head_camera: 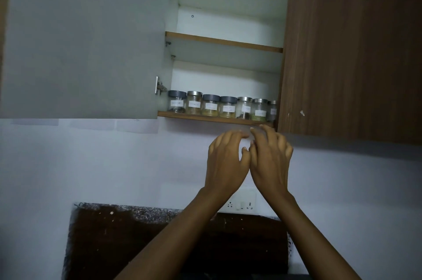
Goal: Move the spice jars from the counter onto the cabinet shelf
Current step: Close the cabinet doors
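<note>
Several small glass spice jars [211, 105] with white labels and grey or silver lids stand in a row along the front of the cabinet's bottom shelf [182, 115]. The rightmost jar [272, 109] is partly hidden by the closed brown door. Both hands are raised just below the shelf's right end, side by side and almost touching. My left hand [226, 158] has its fingers curled and apart, holding nothing. My right hand [270, 156] is also empty with fingers spread, its fingertips just under the shelf edge.
The left cabinet door [84, 40] hangs open, grey inside. The right brown door [349, 56] is closed. An upper shelf [225, 42] holds nothing I can see. A wall socket plate [243, 202] sits behind my wrists, above a dark speckled counter [127, 229].
</note>
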`<state>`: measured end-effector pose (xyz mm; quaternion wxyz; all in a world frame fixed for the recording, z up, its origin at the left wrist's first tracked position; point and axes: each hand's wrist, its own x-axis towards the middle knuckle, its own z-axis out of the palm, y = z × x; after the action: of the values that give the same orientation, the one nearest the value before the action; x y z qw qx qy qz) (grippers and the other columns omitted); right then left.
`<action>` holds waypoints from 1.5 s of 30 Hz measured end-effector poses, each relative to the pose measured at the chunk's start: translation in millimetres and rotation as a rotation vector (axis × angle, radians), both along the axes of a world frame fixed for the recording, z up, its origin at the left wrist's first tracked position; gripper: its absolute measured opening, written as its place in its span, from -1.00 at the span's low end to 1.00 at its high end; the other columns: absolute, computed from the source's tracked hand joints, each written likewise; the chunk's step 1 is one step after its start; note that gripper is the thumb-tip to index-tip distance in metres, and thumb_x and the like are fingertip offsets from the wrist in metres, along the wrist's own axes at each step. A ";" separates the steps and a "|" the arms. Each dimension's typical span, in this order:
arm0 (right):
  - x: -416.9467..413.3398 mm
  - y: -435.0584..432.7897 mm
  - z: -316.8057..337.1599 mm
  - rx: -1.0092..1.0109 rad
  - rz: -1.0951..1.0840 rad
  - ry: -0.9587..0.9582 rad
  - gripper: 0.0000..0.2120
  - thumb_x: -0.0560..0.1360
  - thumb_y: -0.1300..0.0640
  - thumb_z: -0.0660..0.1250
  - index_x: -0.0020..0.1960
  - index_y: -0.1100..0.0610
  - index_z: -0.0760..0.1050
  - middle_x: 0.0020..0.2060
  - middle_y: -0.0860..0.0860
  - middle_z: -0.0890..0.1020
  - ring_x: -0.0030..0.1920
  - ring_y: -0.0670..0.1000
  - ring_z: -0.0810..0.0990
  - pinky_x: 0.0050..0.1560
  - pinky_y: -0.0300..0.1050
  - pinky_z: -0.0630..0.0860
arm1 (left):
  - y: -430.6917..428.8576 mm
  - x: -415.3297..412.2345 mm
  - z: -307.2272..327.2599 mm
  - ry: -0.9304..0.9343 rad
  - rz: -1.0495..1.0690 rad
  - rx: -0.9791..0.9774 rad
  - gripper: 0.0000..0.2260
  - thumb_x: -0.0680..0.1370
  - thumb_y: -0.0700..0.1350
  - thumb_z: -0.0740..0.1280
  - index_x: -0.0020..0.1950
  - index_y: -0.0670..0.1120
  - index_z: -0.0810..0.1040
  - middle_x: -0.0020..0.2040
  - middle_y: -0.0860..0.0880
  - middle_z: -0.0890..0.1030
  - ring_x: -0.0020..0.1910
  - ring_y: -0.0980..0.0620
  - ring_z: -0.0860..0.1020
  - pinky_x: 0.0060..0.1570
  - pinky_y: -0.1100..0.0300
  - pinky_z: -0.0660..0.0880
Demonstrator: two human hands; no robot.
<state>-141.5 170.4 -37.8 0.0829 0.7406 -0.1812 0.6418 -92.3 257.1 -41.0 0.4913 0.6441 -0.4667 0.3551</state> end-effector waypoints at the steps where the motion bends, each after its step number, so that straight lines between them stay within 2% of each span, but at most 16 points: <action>1: 0.5 5.3 1.1 0.007 0.023 -0.006 -0.66 0.47 0.10 0.10 0.13 0.10 0.54 0.15 0.12 0.57 0.10 0.17 0.54 0.07 0.11 0.40 | 5.2 -1.2 0.0 0.001 0.000 -0.008 -0.57 0.46 0.02 0.00 0.18 -0.05 0.53 0.18 0.03 0.56 0.21 0.06 0.45 0.20 0.28 0.18; 8: 7.6 39.5 8.2 0.055 0.079 -0.021 -0.68 0.48 0.04 0.18 0.16 0.11 0.53 0.19 0.10 0.53 0.19 0.15 0.45 0.16 0.10 0.31 | 43.1 4.4 6.7 -0.026 -0.009 -0.067 -0.60 0.48 -0.02 0.02 0.16 -0.04 0.54 0.20 0.05 0.55 0.22 0.09 0.44 0.22 0.26 0.21; 12: 11.3 69.1 20.3 0.057 0.081 -0.056 -0.69 0.46 0.05 0.19 0.14 0.11 0.53 0.20 0.09 0.52 0.21 0.14 0.42 0.19 0.09 0.29 | 71.7 7.4 16.8 -0.107 -0.079 -0.167 -0.71 0.50 -0.17 0.14 0.14 -0.07 0.56 0.19 0.04 0.55 0.21 0.11 0.45 0.25 0.15 0.37; 14: 12.2 89.5 29.5 0.045 0.104 -0.099 -0.68 0.45 0.05 0.16 0.13 0.10 0.53 0.20 0.07 0.52 0.21 0.14 0.42 0.20 0.11 0.30 | 94.8 3.2 27.9 -0.226 -0.082 -0.262 -0.73 0.47 -0.26 0.20 0.09 -0.12 0.59 0.17 -0.01 0.58 0.21 0.06 0.49 0.27 0.04 0.40; 16: 13.1 111.9 38.4 0.009 0.132 -0.138 -0.64 0.44 0.02 0.09 0.13 0.09 0.52 0.18 0.06 0.52 0.18 0.13 0.42 0.19 0.13 0.33 | 123.6 -3.9 41.1 -0.386 -0.022 -0.385 -0.73 0.43 -0.34 0.21 0.02 -0.15 0.62 0.14 -0.05 0.62 0.21 -0.01 0.53 0.36 -0.04 0.30; 18: 15.8 133.3 49.3 -0.033 0.138 -0.179 -0.66 0.44 0.05 0.11 0.13 0.08 0.52 0.17 0.06 0.52 0.15 0.12 0.42 0.18 0.12 0.32 | 159.4 -8.3 58.1 -0.461 0.102 -0.519 -0.73 0.45 -0.31 0.21 0.00 -0.12 0.64 0.13 -0.03 0.63 0.23 -0.04 0.52 0.43 -0.10 0.11; 21: 18.4 153.6 58.7 -0.064 0.137 -0.209 -0.71 0.42 0.12 0.23 0.11 0.10 0.54 0.15 0.05 0.53 0.13 0.09 0.42 0.17 0.07 0.28 | 201.8 -2.1 75.8 -0.376 0.292 -0.644 -0.74 0.48 -0.26 0.25 0.07 -0.03 0.64 0.16 0.06 0.62 0.31 -0.03 0.46 0.40 -0.22 -0.12; 25: 24.4 172.8 61.2 -0.085 0.144 -0.206 -0.70 0.41 0.12 0.24 0.12 0.11 0.54 0.14 0.05 0.53 0.12 0.08 0.42 0.15 0.06 0.29 | 226.2 7.3 75.0 -0.285 0.361 -0.586 -0.74 0.49 -0.20 0.28 0.12 0.02 0.61 0.25 0.08 0.56 0.39 -0.09 0.36 0.34 -0.34 -0.19; 29: 26.0 187.2 66.3 -0.094 0.143 -0.198 -0.70 0.41 0.12 0.26 0.12 0.11 0.54 0.16 0.05 0.52 0.13 0.09 0.42 0.13 0.07 0.30 | 230.1 -1.0 71.7 -0.234 0.289 -0.517 -0.77 0.46 -0.13 0.31 0.08 0.03 0.63 0.26 0.05 0.55 0.38 -0.12 0.36 0.35 -0.38 -0.05; 32: 21.8 198.5 72.8 -0.115 0.161 -0.212 -0.71 0.42 0.14 0.27 0.13 0.11 0.54 0.16 0.05 0.52 0.14 0.08 0.42 0.12 0.11 0.35 | 232.6 -5.2 72.7 -0.226 0.263 -0.511 -0.78 0.47 -0.08 0.28 0.06 0.04 0.63 0.25 0.06 0.56 0.35 -0.08 0.40 0.35 -0.33 0.05; 37: 8.5 211.7 81.3 -0.166 0.230 -0.222 -0.69 0.45 0.04 0.19 0.12 0.10 0.54 0.12 0.01 0.54 0.12 -0.05 0.37 0.08 0.04 0.39 | 231.9 -11.7 68.8 -0.246 0.223 -0.557 -0.83 0.44 -0.11 0.32 -0.04 0.07 0.63 0.24 0.08 0.55 0.30 -0.03 0.42 0.32 -0.24 0.18; 41: 0.6 218.5 84.2 -0.105 0.410 -0.194 -0.75 0.47 0.06 0.23 0.07 0.09 0.56 0.04 -0.11 0.53 0.08 -0.09 0.45 0.02 0.13 0.47 | 229.6 -10.2 69.6 -0.209 0.192 -0.598 -0.82 0.42 -0.16 0.33 -0.03 0.06 0.61 0.27 0.05 0.52 0.26 -0.02 0.39 0.14 -0.03 0.38; 45: -8.2 230.4 87.3 -0.100 0.496 -0.191 -0.79 0.47 0.10 0.27 0.08 0.08 0.56 0.03 -0.14 0.53 0.12 -0.06 0.50 0.14 0.07 0.45 | 225.1 -9.7 73.3 -0.181 0.116 -0.627 -0.72 0.44 -0.23 0.28 0.08 0.01 0.61 0.31 0.00 0.48 0.25 -0.03 0.37 -0.03 -0.01 0.54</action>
<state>-149.7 400.8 49.5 -0.0580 0.6935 0.0307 0.7175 -102.0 482.1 32.3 0.6010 0.4530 -0.3391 0.5644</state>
